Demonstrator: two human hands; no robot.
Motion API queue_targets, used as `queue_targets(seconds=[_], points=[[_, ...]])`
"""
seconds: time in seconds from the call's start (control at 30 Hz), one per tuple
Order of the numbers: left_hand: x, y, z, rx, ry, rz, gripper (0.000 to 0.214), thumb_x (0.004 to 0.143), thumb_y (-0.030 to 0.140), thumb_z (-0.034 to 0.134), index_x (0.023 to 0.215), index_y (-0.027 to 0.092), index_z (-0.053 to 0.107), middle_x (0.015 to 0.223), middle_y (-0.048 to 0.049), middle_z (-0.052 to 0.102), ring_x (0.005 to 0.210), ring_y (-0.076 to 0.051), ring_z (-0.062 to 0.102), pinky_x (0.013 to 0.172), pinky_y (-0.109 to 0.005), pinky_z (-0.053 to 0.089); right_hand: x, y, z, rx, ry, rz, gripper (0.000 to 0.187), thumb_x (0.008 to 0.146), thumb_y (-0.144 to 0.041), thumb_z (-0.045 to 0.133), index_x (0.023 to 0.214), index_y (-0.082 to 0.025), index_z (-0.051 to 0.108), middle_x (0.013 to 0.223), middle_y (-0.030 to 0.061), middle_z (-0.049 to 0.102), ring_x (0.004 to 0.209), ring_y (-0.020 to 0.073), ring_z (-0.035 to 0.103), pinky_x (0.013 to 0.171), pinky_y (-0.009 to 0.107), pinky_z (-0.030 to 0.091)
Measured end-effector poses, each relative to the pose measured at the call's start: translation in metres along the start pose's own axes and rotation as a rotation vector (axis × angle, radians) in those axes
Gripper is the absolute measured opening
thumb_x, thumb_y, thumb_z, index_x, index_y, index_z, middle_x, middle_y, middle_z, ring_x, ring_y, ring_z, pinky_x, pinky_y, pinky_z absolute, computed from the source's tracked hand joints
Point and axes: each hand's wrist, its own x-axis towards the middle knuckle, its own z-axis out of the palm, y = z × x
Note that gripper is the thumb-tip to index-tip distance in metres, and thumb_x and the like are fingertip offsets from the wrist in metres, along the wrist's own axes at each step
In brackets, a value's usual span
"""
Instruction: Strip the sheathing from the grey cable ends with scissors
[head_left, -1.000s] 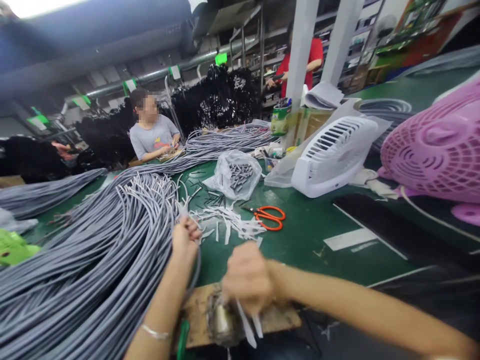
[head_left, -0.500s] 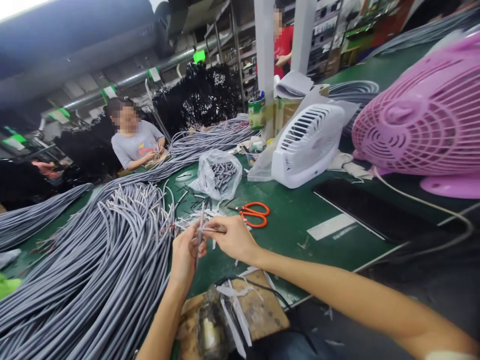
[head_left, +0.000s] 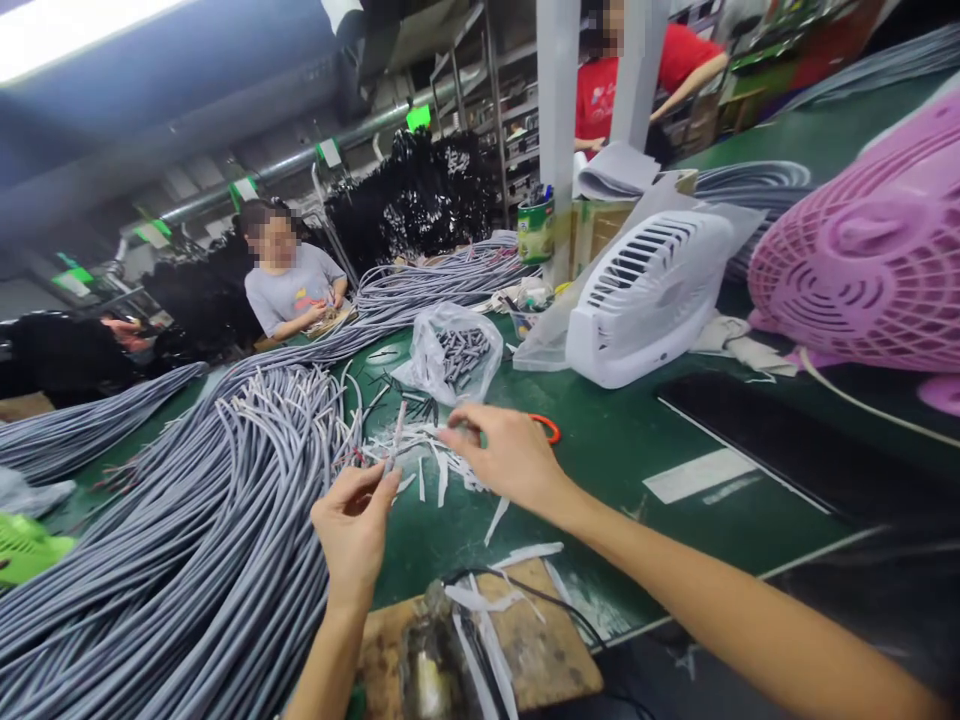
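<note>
Between the thumb and fingers of my left hand [head_left: 354, 525] is a grey cable [head_left: 397, 440], its pale stripped end pointing up. My right hand [head_left: 514, 455] is apart from it, over a scatter of white strips [head_left: 442, 468]. Its fingers are curled together, and a small dark, blurred thing shows at their tips, too unclear to name. Behind that hand, orange-handled scissors [head_left: 551, 428] are mostly hidden. To the left lies a large bundle of grey cables [head_left: 225, 520], their cut ends near my left hand.
A plastic bag [head_left: 480, 350] of short grey pieces lies beyond my hands. On the right are a white fan [head_left: 645, 300], a pink fan [head_left: 862, 240] and a black flat panel [head_left: 757, 440]. A wooden board [head_left: 547, 640] is at the near edge. A co-worker [head_left: 296, 280] sits across.
My hands have moved apart: the right has drawn away from the cable and now covers most of the scissors. My left hand has shifted left and lower, still with the cable.
</note>
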Motion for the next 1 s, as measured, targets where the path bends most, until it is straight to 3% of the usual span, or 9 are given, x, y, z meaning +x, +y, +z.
queue_targets(seconds=[0.1, 0.2, 0.4, 0.73, 0.93, 1.0], points=[[-0.004, 0.001, -0.002, 0.172, 0.069, 0.166, 0.010, 0.062, 0.025, 0.072, 0.066, 0.016, 0.071, 0.057, 0.0010, 0.059, 0.052, -0.010, 0.051, 0.046, -0.019, 0.039, -0.014, -0.011, 0.007, 0.146, -0.058, -0.190, 0.016, 0.084, -0.021, 0.052, 0.075, -0.017, 0.065, 0.068, 0.0028, 0.068, 0.058, 0.0126, 0.061, 0.054, 0.021, 0.041], [-0.008, 0.000, -0.002, 0.300, 0.038, 0.280, 0.008, 0.067, 0.024, 0.069, 0.070, 0.017, 0.071, 0.057, 0.0019, 0.057, 0.050, -0.009, 0.049, 0.045, -0.019, 0.038, -0.023, -0.017, 0.015, 0.268, -0.031, -0.260, 0.018, 0.085, -0.019, 0.049, 0.077, -0.015, 0.065, 0.069, 0.0038, 0.068, 0.057, 0.0118, 0.060, 0.056, 0.021, 0.043], [-0.011, -0.001, 0.000, 0.413, -0.005, 0.422, 0.004, 0.071, 0.019, 0.066, 0.072, 0.017, 0.069, 0.056, 0.0030, 0.057, 0.048, -0.008, 0.048, 0.045, -0.018, 0.039, -0.023, -0.018, 0.017, 0.290, -0.025, -0.244, 0.018, 0.085, -0.018, 0.049, 0.079, -0.014, 0.065, 0.069, 0.0042, 0.067, 0.058, 0.0117, 0.060, 0.055, 0.021, 0.043], [-0.010, -0.001, 0.001, 0.464, -0.010, 0.531, 0.002, 0.072, 0.017, 0.066, 0.072, 0.016, 0.068, 0.055, 0.0036, 0.056, 0.045, -0.007, 0.048, 0.043, -0.017, 0.040, -0.023, -0.017, 0.016, 0.314, -0.072, -0.218, 0.016, 0.083, -0.018, 0.050, 0.074, -0.014, 0.064, 0.063, 0.0026, 0.063, 0.054, 0.0105, 0.055, 0.054, 0.020, 0.040], [-0.013, -0.004, 0.004, 0.611, -0.013, 0.806, 0.011, 0.074, 0.006, 0.061, 0.079, 0.013, 0.068, 0.056, 0.0017, 0.058, 0.047, -0.006, 0.051, 0.049, -0.017, 0.041, -0.021, -0.021, 0.014, 0.343, -0.148, -0.068, 0.032, 0.082, -0.021, 0.050, 0.051, -0.016, 0.049, 0.043, -0.0048, 0.042, 0.039, 0.0059, 0.035, 0.042, 0.019, 0.027], [-0.013, -0.005, 0.005, 0.645, -0.025, 0.841, 0.012, 0.074, 0.005, 0.060, 0.080, 0.012, 0.067, 0.055, 0.0014, 0.057, 0.046, -0.006, 0.050, 0.048, -0.017, 0.040, -0.024, -0.022, 0.015, 0.323, -0.108, -0.068, 0.034, 0.083, -0.020, 0.049, 0.050, -0.016, 0.046, 0.043, -0.0053, 0.039, 0.039, 0.0057, 0.033, 0.042, 0.019, 0.027]])
